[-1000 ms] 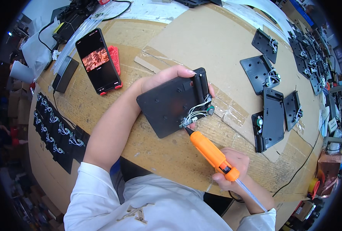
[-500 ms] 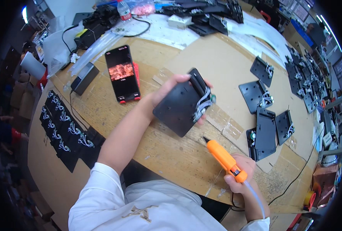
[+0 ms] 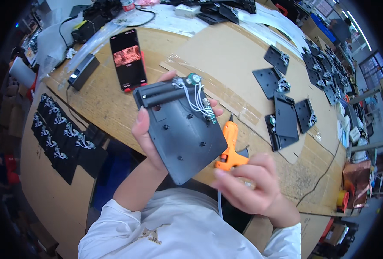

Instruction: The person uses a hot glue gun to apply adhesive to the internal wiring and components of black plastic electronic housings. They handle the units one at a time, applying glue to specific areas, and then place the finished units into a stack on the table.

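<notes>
Head view
Landmark: black plastic panel (image 3: 180,131), raised above the cardboard-covered bench (image 3: 226,52).
Left hand (image 3: 146,136): grasps the panel by its left edge, thumb on the face, fingertips showing past the right edge.
Panel axis: long side runs from upper left, where white wires (image 3: 196,99) and a round part (image 3: 194,78) sit, to lower right.
Right hand (image 3: 243,181): just below-right of the panel, curled around the handle of the orange glue gun (image 3: 230,146).
Gun: nozzle points up, just right of the panel's wired edge.
Nearer hand: left, already on the panel.
Phone (image 3: 128,59): up-left of the panel, flat on the bench.
</notes>
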A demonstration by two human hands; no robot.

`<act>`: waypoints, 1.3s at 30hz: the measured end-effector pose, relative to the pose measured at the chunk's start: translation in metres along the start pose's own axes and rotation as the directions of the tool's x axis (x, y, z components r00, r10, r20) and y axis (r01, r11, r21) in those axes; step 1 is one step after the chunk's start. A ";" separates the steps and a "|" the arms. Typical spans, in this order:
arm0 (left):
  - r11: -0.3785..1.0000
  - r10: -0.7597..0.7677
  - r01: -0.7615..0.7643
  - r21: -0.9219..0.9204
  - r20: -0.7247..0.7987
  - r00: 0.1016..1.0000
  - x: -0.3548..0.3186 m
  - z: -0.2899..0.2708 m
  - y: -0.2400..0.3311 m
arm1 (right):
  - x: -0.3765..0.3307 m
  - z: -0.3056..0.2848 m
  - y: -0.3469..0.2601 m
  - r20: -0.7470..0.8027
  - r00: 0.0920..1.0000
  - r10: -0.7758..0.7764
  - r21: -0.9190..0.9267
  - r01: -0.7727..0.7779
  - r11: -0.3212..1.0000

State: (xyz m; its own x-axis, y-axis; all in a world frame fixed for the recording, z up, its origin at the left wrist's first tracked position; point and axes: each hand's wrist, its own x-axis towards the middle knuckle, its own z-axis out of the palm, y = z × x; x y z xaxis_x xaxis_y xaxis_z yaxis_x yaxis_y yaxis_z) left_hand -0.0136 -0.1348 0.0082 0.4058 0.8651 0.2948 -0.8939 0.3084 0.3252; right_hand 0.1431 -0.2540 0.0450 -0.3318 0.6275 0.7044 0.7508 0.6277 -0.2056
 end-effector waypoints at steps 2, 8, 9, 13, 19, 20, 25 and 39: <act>1.000 -0.028 0.027 -0.008 -0.009 1.000 -0.012 0.004 -0.005 | 0.002 0.006 -0.005 -0.015 0.998 -0.063 0.045 0.064 0.997; 0.995 -0.026 0.020 -0.097 -0.071 0.997 -0.037 0.007 -0.015 | -0.008 0.011 -0.011 -0.064 0.986 -0.156 0.116 0.162 0.980; 0.997 -0.047 0.043 -0.067 -0.054 0.997 -0.038 0.004 -0.014 | -0.010 0.013 -0.012 -0.087 0.985 -0.150 0.133 0.160 0.978; 0.995 -0.100 0.100 0.004 -0.044 0.994 -0.044 -0.004 -0.013 | -0.016 0.022 -0.011 -0.130 0.990 -0.046 0.281 0.082 0.956; 0.987 -0.158 0.157 -0.011 -0.055 0.986 -0.052 -0.008 -0.003 | -0.027 -0.001 -0.006 -0.013 0.975 0.220 0.364 -0.200 0.910; 0.982 -0.188 0.186 -0.044 -0.049 0.981 -0.055 -0.005 0.003 | -0.029 -0.008 -0.003 -0.032 0.971 0.238 0.302 -0.217 0.928; 0.971 -0.239 0.237 -0.028 -0.096 0.966 -0.062 -0.010 0.016 | -0.040 -0.027 0.006 -0.087 0.944 0.318 0.131 -0.306 0.943; 0.972 -0.229 0.226 -0.063 -0.046 0.972 -0.086 -0.001 0.004 | -0.049 0.035 -0.040 -0.140 0.990 0.016 0.325 0.031 0.945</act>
State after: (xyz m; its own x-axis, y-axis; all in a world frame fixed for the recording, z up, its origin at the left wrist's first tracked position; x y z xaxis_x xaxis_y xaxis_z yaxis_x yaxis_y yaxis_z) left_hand -0.0524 -0.2071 -0.0166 0.5908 0.7886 0.1706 -0.7890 0.5206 0.3262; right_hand 0.1098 -0.2937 -0.0057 -0.2367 0.5667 0.7892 0.5137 0.7624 -0.3935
